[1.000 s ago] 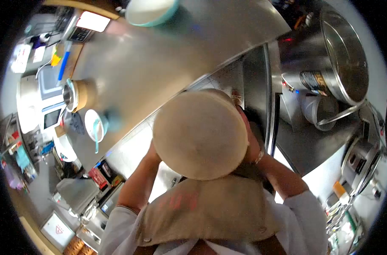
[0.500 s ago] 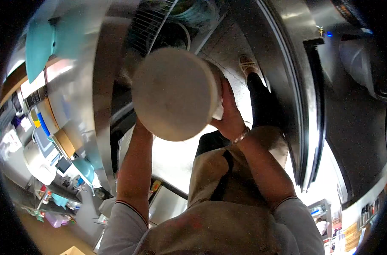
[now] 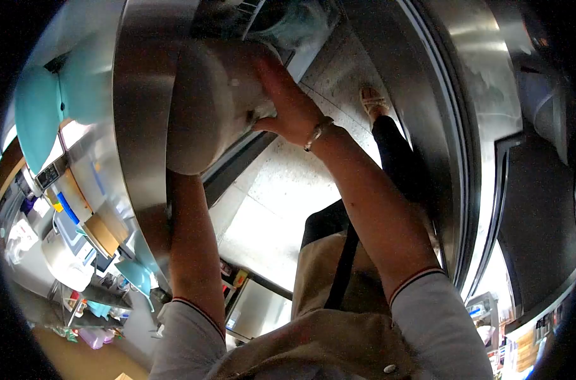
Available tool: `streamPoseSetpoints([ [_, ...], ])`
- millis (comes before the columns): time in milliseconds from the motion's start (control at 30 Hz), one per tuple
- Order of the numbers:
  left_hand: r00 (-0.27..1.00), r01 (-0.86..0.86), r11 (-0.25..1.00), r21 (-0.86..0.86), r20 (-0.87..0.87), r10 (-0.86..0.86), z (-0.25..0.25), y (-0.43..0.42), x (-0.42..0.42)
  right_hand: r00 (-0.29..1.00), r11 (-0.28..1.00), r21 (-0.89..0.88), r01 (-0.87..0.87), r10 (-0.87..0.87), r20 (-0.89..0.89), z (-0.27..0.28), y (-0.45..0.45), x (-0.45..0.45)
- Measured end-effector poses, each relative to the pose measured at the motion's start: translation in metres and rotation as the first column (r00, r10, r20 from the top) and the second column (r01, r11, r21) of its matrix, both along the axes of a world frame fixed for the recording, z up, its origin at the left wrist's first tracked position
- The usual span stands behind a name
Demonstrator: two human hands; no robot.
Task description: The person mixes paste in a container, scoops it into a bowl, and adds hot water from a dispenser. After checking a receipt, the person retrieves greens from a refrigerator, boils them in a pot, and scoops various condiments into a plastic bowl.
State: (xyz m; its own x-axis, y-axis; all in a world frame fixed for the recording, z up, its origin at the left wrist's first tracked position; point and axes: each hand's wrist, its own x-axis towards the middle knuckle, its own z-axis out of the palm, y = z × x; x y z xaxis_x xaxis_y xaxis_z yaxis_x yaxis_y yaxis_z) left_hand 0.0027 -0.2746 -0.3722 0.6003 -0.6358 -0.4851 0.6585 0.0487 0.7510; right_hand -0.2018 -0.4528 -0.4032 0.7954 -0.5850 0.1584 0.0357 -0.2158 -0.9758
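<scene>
A large pale round tub, seen end-on and partly in shadow, is at the dark opening of a steel cabinet. My right hand, with a bracelet at the wrist, grips the tub's near right side, its thumb apart from the long fingers. My left forearm reaches up to the tub's lower edge. The left hand itself is hidden behind the tub, so its fingers do not show. Whether the tub rests on anything cannot be seen.
A steel cabinet edge runs along my left, and an open door with a dark gasket stands on my right. Wire rack bars show at the top. Teal containers and a cluttered counter lie far left. Floor tiles show below.
The tub has moved left and away from me, deeper into the shadowed opening, with both arms stretching after it. It shows more of its side now.
</scene>
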Motion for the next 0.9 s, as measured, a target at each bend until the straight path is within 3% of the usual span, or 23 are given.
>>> streamPoseSetpoints([
  [167,0.989,-0.145,0.988,-0.054,-0.033,0.144,-0.011,0.004,0.002,0.998,0.999,-0.046,0.030,-0.032,-0.053,-0.009,-0.002,0.059],
  [267,0.899,-0.361,0.918,-0.161,-0.322,0.297,-0.001,0.018,-0.044,0.997,0.997,-0.058,0.042,-0.046,-0.062,-0.012,-0.001,0.096],
  [367,0.712,-0.512,0.855,-0.082,-0.598,0.369,0.037,0.003,-0.129,0.994,0.998,-0.048,0.041,-0.045,-0.099,-0.012,0.005,0.114],
  [400,0.966,-0.228,0.931,0.286,-0.052,0.252,0.046,0.006,-0.150,0.993,0.999,-0.040,0.037,-0.041,-0.113,-0.013,0.006,0.120],
  [467,0.969,-0.115,0.920,0.374,-0.163,0.187,0.051,0.032,-0.179,0.990,0.999,-0.033,0.015,-0.019,-0.143,-0.014,0.012,0.130],
  [500,0.934,-0.133,0.962,0.239,-0.294,0.203,0.058,0.043,-0.191,0.986,1.000,-0.024,0.000,-0.004,-0.165,-0.012,0.016,0.132],
  [667,0.915,-0.041,0.951,0.308,-0.372,0.160,0.109,0.084,-0.217,0.929,0.993,0.013,-0.120,0.117,-0.351,-0.002,0.028,0.107],
  [700,0.903,-0.040,0.951,0.306,-0.395,0.165,0.118,0.098,-0.222,0.848,0.963,-0.094,-0.251,0.172,-0.502,0.004,0.027,0.089],
  [733,0.906,-0.054,0.952,0.300,-0.387,0.173,0.134,0.111,-0.226,0.708,0.846,-0.273,-0.459,0.163,-0.687,0.010,0.028,0.066],
  [767,0.908,-0.070,0.952,0.297,-0.375,0.184,0.150,0.123,-0.232,0.595,0.632,-0.411,-0.657,0.100,-0.798,0.019,0.026,0.040],
  [800,0.914,-0.077,0.950,0.302,-0.360,0.188,0.166,0.137,-0.236,0.578,0.602,-0.408,-0.687,0.111,-0.808,0.039,0.023,0.015],
  [833,0.919,-0.083,0.949,0.303,-0.346,0.191,0.183,0.155,-0.239,0.681,0.927,0.049,-0.372,0.308,-0.664,0.100,0.021,-0.006],
  [867,0.924,-0.088,0.949,0.303,-0.330,0.191,0.196,0.171,-0.241,0.910,0.912,0.368,-0.182,0.298,-0.290,0.107,0.025,-0.048],
  [900,0.926,-0.104,0.943,0.316,-0.314,0.208,0.208,0.189,-0.244,0.878,0.964,0.203,-0.170,0.242,-0.413,0.140,0.018,-0.075],
])
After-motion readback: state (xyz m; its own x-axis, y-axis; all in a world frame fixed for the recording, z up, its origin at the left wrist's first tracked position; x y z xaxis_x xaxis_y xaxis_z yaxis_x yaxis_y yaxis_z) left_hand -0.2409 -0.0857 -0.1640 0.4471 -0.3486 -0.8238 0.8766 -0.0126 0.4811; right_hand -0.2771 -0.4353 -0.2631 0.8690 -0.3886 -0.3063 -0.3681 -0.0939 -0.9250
